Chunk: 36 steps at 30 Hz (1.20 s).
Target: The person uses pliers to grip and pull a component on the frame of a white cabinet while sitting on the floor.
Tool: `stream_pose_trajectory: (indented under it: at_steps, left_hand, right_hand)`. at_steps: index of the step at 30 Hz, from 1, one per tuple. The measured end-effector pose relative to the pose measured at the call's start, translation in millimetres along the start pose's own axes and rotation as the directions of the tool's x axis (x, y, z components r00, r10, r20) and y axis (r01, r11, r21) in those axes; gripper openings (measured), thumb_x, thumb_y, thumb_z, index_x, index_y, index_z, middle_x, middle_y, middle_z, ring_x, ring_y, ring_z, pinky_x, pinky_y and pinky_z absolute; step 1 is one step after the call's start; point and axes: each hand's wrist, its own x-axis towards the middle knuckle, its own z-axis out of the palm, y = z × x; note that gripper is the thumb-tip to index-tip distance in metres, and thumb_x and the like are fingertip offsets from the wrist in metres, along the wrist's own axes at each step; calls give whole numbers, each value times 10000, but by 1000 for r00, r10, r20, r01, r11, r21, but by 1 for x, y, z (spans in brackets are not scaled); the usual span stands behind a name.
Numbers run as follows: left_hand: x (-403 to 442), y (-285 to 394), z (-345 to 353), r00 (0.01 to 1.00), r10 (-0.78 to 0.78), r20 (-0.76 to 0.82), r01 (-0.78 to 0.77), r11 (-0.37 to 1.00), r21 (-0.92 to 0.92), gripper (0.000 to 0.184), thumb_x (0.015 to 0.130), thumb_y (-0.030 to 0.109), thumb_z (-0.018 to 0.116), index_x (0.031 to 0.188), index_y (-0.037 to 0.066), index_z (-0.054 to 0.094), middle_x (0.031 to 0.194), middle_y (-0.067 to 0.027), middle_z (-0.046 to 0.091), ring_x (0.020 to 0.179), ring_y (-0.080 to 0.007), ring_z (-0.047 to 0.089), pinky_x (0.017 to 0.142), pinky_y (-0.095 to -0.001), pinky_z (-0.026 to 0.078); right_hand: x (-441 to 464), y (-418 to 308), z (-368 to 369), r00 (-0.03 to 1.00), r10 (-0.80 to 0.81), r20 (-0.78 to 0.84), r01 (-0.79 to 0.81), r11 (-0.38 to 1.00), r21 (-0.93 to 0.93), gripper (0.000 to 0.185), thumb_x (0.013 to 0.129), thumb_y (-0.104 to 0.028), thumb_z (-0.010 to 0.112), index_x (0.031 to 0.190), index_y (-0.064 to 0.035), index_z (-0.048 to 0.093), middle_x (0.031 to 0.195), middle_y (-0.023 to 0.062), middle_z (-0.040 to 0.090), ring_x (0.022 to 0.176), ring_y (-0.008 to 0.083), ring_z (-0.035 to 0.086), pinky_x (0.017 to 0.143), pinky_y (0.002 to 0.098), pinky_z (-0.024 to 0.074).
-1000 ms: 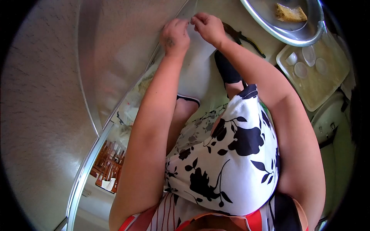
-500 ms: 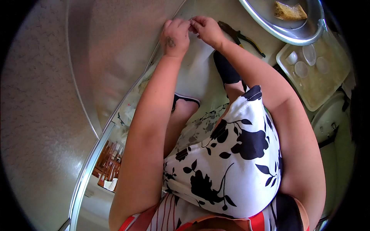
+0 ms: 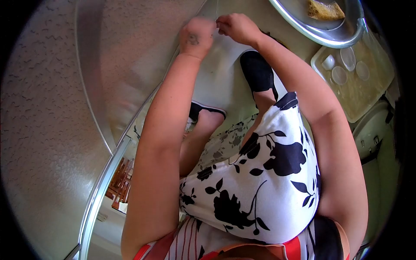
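Note:
My right hand [image 3: 239, 28] is closed in a pinch at the top middle, its fingertips pressed together. A thin pale strand [image 3: 217, 8] runs upward from those fingertips; whether it is thread or wire I cannot make out. Close beside it on the left, my left hand [image 3: 197, 37] is curled into a fist, knuckles toward me and partly smeared by motion. What its fingers hold is hidden. The two hands nearly meet. Behind my right forearm, most of the pliers [image 3: 275, 39] are covered, with only a dark bit showing.
A metal basin [image 3: 318, 38] at the top right holds a yellow-brown sponge [image 3: 326, 10]. Below it lies a pale tray [image 3: 360, 99] with several small clear lids and a white cup [image 3: 328, 62]. A large grey panel [image 3: 47, 117] stands on the left. My dark shoes [image 3: 256, 69] rest on the floor.
My right hand has shifted slightly up and right, and its forearm now covers most of the pliers. My left hand has turned and curled more tightly. The view has moved a little.

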Motion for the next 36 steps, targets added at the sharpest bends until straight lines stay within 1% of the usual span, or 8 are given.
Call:
stream_pose_trajectory:
  at_steps: [7, 10, 13, 16, 19, 26, 32, 36]
  left_hand:
    - [20, 17, -16, 995, -95, 42, 98, 990, -99, 299, 750, 124, 617, 1048, 126, 601, 962, -87, 584, 886, -295, 562, 732, -413, 476]
    - [49, 25, -49, 861, -110, 497, 80, 993, 82, 474, 754, 160, 654, 1216, 150, 549, 1258, -200, 463, 1005, -364, 553, 785, -427, 481]
    - [28, 11, -24, 961, 6, 275, -41, 992, 120, 393, 758, 122, 608, 1146, 152, 559, 1027, -75, 564, 933, -283, 557, 746, -410, 483]
    - [16, 4, -15, 989, 45, 141, -51, 998, 46, 204, 815, 128, 489, 996, 144, 581, 946, -66, 571, 916, -270, 564, 720, -414, 497]
    - [13, 3, -14, 981, 19, 194, -29, 998, 47, 304, 775, 152, 596, 1079, 144, 588, 952, -60, 593, 904, -280, 564, 719, -405, 489]
    - [8, -4, -10, 974, -34, 223, 34, 999, 0, 194, 818, 174, 546, 983, 118, 632, 935, -93, 621, 875, -303, 584, 712, -406, 485]
    - [10, -6, -4, 974, -76, 215, 98, 991, -94, 213, 793, 100, 561, 992, 104, 636, 943, -115, 623, 865, -329, 587, 730, -403, 481]
    - [5, -4, 5, 980, -116, 162, 141, 977, -157, 228, 782, 88, 571, 1000, 98, 638, 933, -120, 626, 853, -328, 591, 728, -401, 484]
  right_hand:
    - [2, 6, 5, 997, 65, -39, -61, 993, 99, 264, 761, -268, 504, 885, -114, 678, 870, 176, 638, 838, 365, 595, 769, 425, 469]
    - [1, 7, 2, 998, 56, -19, -54, 994, 97, 267, 752, -272, 505, 887, -121, 679, 855, 167, 643, 837, 363, 593, 772, 419, 469]
    - [2, 9, 4, 993, 116, -16, -110, 969, 221, 273, 744, -272, 507, 882, -112, 678, 800, 155, 644, 775, 322, 610, 737, 390, 480]
    - [5, 10, 10, 980, 195, 42, -196, 905, 379, 264, 747, -261, 520, 861, -76, 671, 721, 117, 627, 669, 233, 601, 647, 335, 484]
    - [3, 10, 11, 971, 220, 94, -236, 807, 542, 244, 760, -239, 538, 834, -42, 662, 676, 66, 597, 601, 152, 558, 560, 280, 465]
    - [-8, 11, 21, 949, 263, 175, -306, 632, 712, 224, 848, -250, 528, 832, -56, 638, 626, -20, 511, 587, 73, 487, 531, 236, 443]
    - [-7, 3, 21, 965, 263, -2, -221, 816, 535, 274, 821, -283, 557, 890, -41, 665, 728, 33, 620, 630, 130, 568, 545, 274, 470]
    - [-9, 4, 25, 959, 283, -29, -218, 796, 564, 195, 846, -236, 602, 929, -67, 652, 754, -18, 597, 651, 74, 523, 570, 229, 459]
